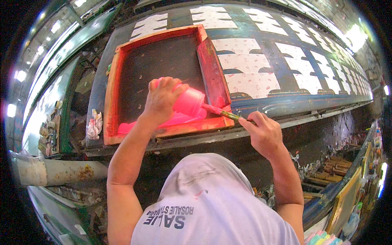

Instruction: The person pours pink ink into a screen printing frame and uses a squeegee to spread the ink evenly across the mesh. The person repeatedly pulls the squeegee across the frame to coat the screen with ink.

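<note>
My left hand (163, 96) grips a pink plastic tub (192, 100), tipped sideways over a wooden screen frame (110, 94) with red-stained inner walls. A band of bright pink ink (139, 125) lies along the near inside edge of the dark mesh (163, 57). My right hand (261, 130) is closed on the thin handle of a spatula (232, 115), whose pink-coated end reaches to the tub’s mouth.
White printed fabric pieces (245, 83) lie in rows on the long dark table (302, 98). A crumpled rag (94, 122) is left of the frame. A rusty pipe (69, 171) runs at left; wooden boards (343, 196) stand at lower right.
</note>
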The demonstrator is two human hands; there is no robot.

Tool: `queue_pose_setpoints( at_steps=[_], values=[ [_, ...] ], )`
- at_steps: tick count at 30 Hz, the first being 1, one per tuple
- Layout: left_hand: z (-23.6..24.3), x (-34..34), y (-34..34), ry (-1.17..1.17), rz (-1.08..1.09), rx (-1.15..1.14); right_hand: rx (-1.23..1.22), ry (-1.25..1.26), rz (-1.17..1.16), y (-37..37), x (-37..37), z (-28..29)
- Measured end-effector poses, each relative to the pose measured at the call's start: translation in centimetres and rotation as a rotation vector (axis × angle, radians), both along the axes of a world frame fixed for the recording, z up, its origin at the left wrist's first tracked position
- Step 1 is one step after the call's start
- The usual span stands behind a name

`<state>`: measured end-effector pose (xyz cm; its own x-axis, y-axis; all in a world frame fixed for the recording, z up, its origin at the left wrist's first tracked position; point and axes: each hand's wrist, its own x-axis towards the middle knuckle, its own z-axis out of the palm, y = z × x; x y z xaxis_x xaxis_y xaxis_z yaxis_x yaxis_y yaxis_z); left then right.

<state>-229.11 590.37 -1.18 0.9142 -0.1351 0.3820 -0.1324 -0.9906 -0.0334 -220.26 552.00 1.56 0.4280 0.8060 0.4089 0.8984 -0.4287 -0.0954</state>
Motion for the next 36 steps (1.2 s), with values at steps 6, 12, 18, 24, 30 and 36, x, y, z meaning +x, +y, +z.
queue_pose_setpoints(
  at_steps=[6, 12, 18, 24, 30, 36],
  values=[
    [-0.6, -1.4, 0.4, -0.003, 0.132, -0.117, -0.013, 0.061, 0.014, -2.7, 0.9, 3.8],
    [-4.9, -4.2, 3.7, -0.228, 0.125, -0.275, -0.035, 0.127, -0.014, -4.8, 2.3, 5.6],
    [-6.7, -7.0, 2.4, -0.306, 0.22, -0.227, -0.045, 0.169, 0.005, -2.9, 2.7, 5.8],
    [-6.3, -7.0, 0.5, -0.31, 0.25, -0.245, -0.172, 0.124, 0.089, -1.7, 2.8, 6.2],
    [-7.1, -6.3, 0.1, -0.362, 0.33, -0.241, -0.224, 0.129, 0.084, -1.1, 1.8, 6.1],
    [-8.0, -5.4, 3.8, -0.456, 0.199, -0.346, -0.121, 0.059, 0.088, -0.4, 0.7, 6.5]
  ],
)
